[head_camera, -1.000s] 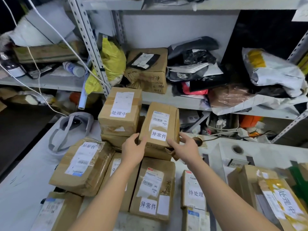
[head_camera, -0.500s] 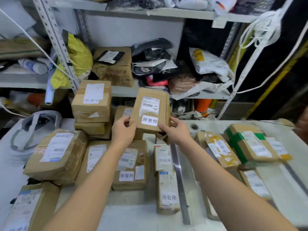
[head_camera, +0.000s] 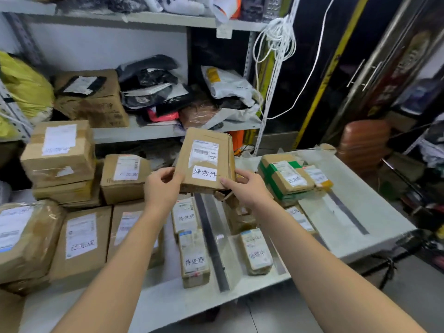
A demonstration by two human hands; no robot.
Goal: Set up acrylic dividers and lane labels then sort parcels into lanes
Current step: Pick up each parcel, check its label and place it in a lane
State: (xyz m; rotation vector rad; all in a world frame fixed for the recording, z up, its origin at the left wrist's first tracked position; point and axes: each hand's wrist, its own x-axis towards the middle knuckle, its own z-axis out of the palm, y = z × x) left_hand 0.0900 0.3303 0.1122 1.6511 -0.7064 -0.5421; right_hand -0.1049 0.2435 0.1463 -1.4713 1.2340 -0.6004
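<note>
yellow bag (head_camera: 24, 87), white rope (head_camera: 276, 37), metal shelving (head_camera: 129, 137)

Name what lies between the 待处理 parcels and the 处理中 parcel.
Head view: a clear acrylic divider with a dark strip lies between them.

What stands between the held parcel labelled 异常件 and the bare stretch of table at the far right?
The green-taped parcel stack lies on the table between them. The left hand and right hand hold the 异常件 parcel above table level, so it could probably pass over the stack.
</note>
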